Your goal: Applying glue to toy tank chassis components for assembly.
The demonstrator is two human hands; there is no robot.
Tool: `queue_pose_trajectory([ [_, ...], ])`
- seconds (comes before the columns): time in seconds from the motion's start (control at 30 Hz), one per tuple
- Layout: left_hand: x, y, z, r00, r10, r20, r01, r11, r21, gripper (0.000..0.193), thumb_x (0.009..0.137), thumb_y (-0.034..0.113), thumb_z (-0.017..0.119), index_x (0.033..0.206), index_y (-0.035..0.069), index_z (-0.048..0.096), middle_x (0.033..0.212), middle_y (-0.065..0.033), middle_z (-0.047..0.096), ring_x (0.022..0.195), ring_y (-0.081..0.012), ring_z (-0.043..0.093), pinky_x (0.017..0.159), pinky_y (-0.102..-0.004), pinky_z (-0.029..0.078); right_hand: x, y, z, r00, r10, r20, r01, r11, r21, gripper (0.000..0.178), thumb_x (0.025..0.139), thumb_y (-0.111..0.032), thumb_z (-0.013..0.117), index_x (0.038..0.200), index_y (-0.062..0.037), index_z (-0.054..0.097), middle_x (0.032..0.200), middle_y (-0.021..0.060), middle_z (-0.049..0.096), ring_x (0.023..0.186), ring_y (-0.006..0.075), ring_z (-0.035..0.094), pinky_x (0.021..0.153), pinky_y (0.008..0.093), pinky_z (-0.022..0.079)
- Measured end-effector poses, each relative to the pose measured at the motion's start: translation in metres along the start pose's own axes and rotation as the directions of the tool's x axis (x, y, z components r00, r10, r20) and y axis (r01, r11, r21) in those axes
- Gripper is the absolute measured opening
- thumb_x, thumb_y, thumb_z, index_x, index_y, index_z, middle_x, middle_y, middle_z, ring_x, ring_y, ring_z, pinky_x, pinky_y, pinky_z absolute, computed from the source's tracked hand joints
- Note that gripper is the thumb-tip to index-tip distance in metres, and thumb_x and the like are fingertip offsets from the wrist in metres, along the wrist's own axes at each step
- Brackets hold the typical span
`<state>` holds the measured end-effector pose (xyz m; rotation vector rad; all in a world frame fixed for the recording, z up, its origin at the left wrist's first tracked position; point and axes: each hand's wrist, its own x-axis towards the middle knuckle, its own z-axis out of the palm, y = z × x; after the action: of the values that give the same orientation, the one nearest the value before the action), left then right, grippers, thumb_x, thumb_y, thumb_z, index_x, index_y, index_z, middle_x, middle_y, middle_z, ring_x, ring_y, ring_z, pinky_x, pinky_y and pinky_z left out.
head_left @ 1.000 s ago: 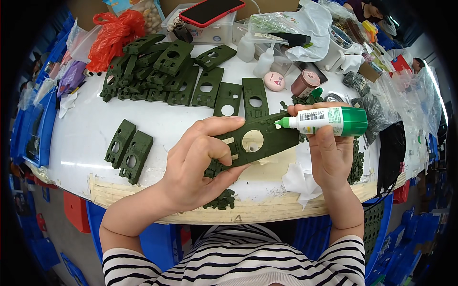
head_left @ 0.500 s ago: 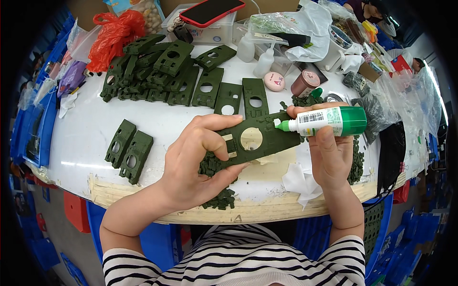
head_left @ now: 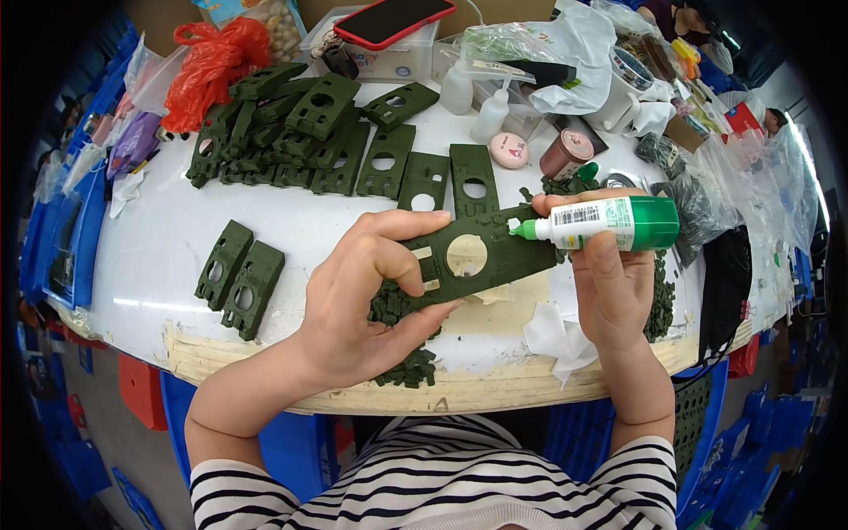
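Note:
My left hand (head_left: 358, 296) grips the left end of a dark green plastic model hull (head_left: 512, 252), thumb below and fingers above. The hull lies tilted over the table and has a large round hole. In my right hand (head_left: 605, 283) is a white and green glue bottle (head_left: 609, 223), held sideways. Its green nozzle meets the hull's upper right part, by a small square opening. Below the hull, small green pieces (head_left: 408, 369) lie in a heap, partly hidden by my left hand. Two similar hulls (head_left: 253, 291) rest to the left.
A pile of green hulls (head_left: 331, 106) fills the back left, beside a red plastic bag (head_left: 212, 71). Squeeze bottles (head_left: 490, 115), a pink round tin (head_left: 509, 151) and a pink jar (head_left: 565, 155) stand behind my hands. White tissue (head_left: 556, 340) lies near the front edge.
Almost nothing differs. Both hands keep the same hold, and the nozzle stays by the same spot on the hull.

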<state>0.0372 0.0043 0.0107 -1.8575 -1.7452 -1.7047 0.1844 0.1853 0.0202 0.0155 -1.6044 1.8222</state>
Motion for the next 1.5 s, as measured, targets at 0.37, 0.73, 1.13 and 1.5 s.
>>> queue_pose_trajectory([
  [0.37, -0.001, 0.004, -0.005, 0.99, -0.078, 0.121, 0.075, 0.997, 0.026, 0.043, 0.071, -0.003, 0.078, 0.089, 0.008, 0.04, 0.122, -0.0239, 0.054, 0.109, -0.0265, 0.055, 0.091, -0.0345, 0.044, 0.0, 0.0, 0.0, 1.0, 0.029, -0.01, -0.029, 0.999, 0.023, 0.03, 0.091, -0.018, 0.063, 0.112, 0.0024, 0.054, 0.107, 0.0209, 0.065, 0.101, 0.0251, 0.063, 0.092, 0.0393, 0.049],
  [0.73, 0.001, 0.0, 0.0, 1.0, 0.006, 0.011, -0.007, 1.0, 0.016, 0.04, 0.065, -0.001, 0.08, 0.086, 0.004, 0.047, 0.113, -0.025, 0.059, 0.089, -0.0298, 0.061, 0.074, -0.0338, 0.05, -0.001, 0.001, -0.001, 1.0, 0.023, -0.002, -0.023, 1.0, 0.01, 0.03, 0.092, -0.017, 0.061, 0.114, 0.0016, 0.052, 0.108, 0.0199, 0.064, 0.104, 0.0276, 0.062, 0.092, 0.0402, 0.049],
  [1.13, 0.003, -0.003, -0.002, 0.914, -0.402, 0.042, 0.317, 0.65, -0.691, 0.065, 0.073, -0.005, 0.075, 0.124, 0.004, 0.037, 0.126, -0.0158, 0.044, 0.113, -0.021, 0.051, 0.096, -0.0349, 0.046, -0.001, 0.001, -0.005, 0.978, 0.205, 0.03, -0.203, 0.924, 0.325, 0.033, 0.098, -0.03, 0.049, 0.118, -0.0042, 0.049, 0.112, 0.0179, 0.062, 0.108, 0.0298, 0.06, 0.096, 0.0412, 0.046],
  [1.5, 0.002, 0.003, 0.002, 0.65, -0.449, 0.613, 0.708, 0.064, -0.704, 0.074, 0.089, 0.034, 0.063, 0.145, 0.004, 0.027, 0.138, -0.0099, 0.044, 0.122, -0.0232, 0.049, 0.1, -0.0412, 0.043, -0.008, -0.003, 0.001, 0.984, 0.15, 0.1, -0.158, 0.984, 0.077, 0.045, 0.093, -0.044, 0.054, 0.118, -0.0082, 0.043, 0.108, 0.0132, 0.062, 0.107, 0.0281, 0.061, 0.107, 0.0512, 0.034],
])
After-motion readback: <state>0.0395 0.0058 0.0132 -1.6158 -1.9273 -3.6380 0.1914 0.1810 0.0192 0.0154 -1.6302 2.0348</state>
